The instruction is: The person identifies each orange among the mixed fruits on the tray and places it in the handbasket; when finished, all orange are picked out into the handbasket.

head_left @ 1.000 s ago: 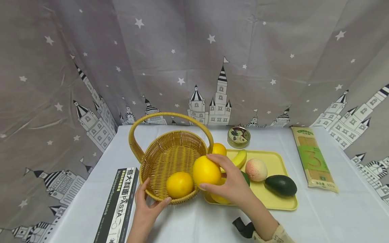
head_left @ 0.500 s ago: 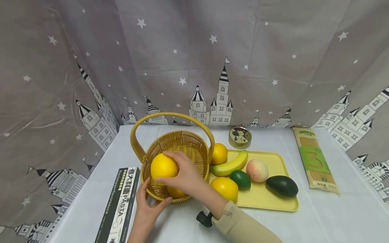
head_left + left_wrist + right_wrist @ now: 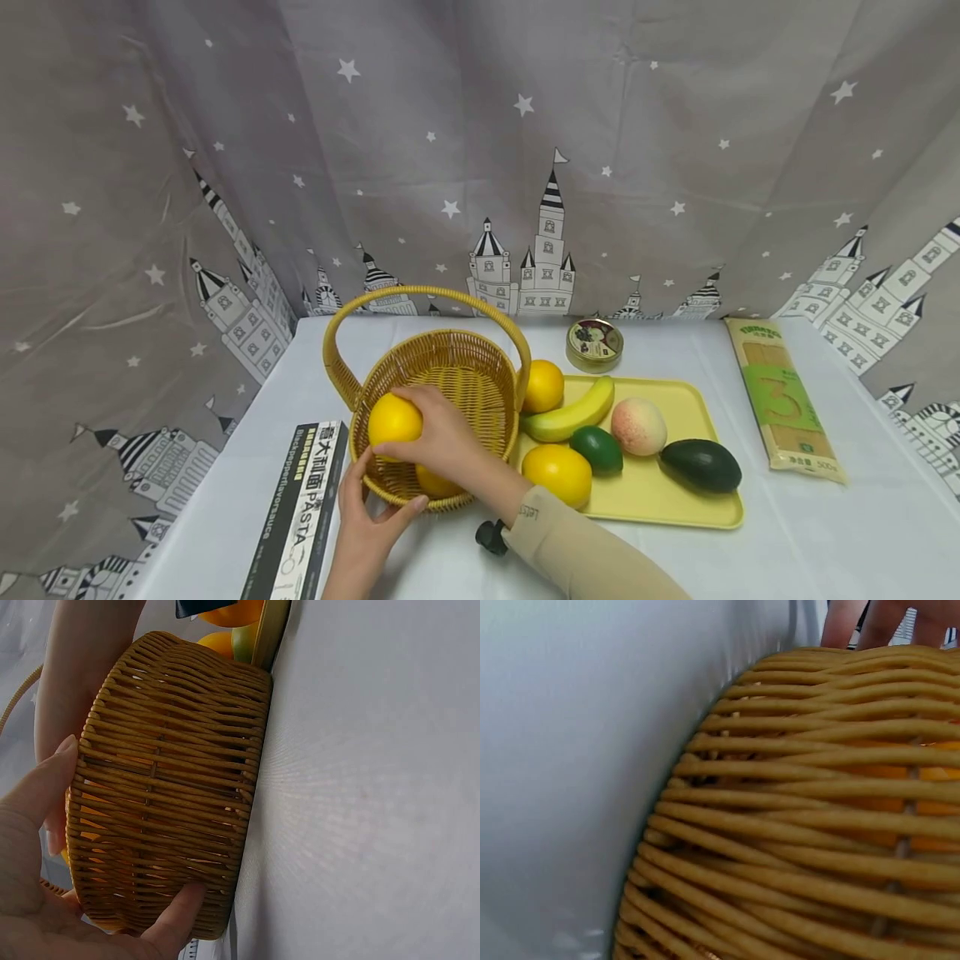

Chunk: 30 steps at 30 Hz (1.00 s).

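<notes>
In the head view a round yellow-orange fruit, seemingly an orange [image 3: 394, 418], is held by my right hand [image 3: 438, 437] inside the wicker basket [image 3: 480, 400], at its left side. Fingers lie over its top and the thumb is at its near side. Under my right wrist a second orange [image 3: 437, 482] lies in the basket, partly covered. My left hand [image 3: 367, 517] holds the basket's front-left rim. In the left wrist view its thumb [image 3: 56, 776] touches the rim and a finger [image 3: 176, 919] presses the outer wall. The right wrist view shows mostly wicker wall [image 3: 802, 817].
Right of the basket, a yellow tray [image 3: 645, 504] carries a banana [image 3: 573, 412], a peach [image 3: 639, 427], an avocado [image 3: 701, 465], a green fruit [image 3: 597, 450] and yellow fruits [image 3: 557, 475]. A pasta box [image 3: 296, 517] lies left, a round tin [image 3: 594, 344] behind, a noodle packet [image 3: 783, 400] far right.
My right hand has carried the orange leftward from above the basket's right rim, over the basket, then lowered it inside. My left hand stays at the rim.
</notes>
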Tool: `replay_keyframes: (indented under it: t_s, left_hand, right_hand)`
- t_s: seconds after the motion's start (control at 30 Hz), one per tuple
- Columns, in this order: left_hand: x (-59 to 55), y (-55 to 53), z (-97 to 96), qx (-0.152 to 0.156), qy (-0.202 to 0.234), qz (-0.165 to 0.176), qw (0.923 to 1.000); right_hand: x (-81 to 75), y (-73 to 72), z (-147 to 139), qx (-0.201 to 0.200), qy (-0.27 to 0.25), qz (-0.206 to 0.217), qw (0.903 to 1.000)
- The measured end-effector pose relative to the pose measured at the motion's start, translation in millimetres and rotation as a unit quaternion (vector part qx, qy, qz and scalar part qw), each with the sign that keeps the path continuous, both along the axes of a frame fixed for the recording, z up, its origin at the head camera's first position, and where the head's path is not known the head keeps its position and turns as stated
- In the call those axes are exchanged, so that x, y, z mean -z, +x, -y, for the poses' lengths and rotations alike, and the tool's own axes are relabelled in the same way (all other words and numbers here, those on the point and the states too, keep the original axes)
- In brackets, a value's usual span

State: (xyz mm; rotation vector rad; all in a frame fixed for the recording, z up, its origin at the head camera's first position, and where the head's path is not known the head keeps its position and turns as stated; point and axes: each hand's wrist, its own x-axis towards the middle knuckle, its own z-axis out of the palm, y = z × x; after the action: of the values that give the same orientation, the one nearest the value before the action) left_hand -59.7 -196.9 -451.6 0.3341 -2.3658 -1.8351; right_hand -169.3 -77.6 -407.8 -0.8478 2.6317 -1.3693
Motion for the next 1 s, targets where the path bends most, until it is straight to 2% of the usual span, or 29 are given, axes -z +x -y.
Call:
replay_keyframes:
  t_s: [0.33,0.63,0.8,1.0]
  left_hand:
    - [1.6,-0.3,0.5,0.004,0.001,0.000,1.0000]
    - [-0.3,-0.5,1.4,0.003,-0.007,0.003,1.0000]
    - [-0.6,-0.2,1.5,0.006,-0.004,0.001,1.0000]
    - [-0.5,-0.1,0.7,0.004,0.001,-0.001,1.0000]
  right_hand:
    - [2.5,-3.0,0,-0.020,0.040,-0.020,0.9988]
    - [0.6,-1.3,-1,-0.029,0.112,-0.046,0.9923]
    - [-2.6,0.7,-5,-0.034,0.098,-0.036,0.9940]
    - [-11.6,4.8,-20,-0.038,0.044,-0.014,0.9982]
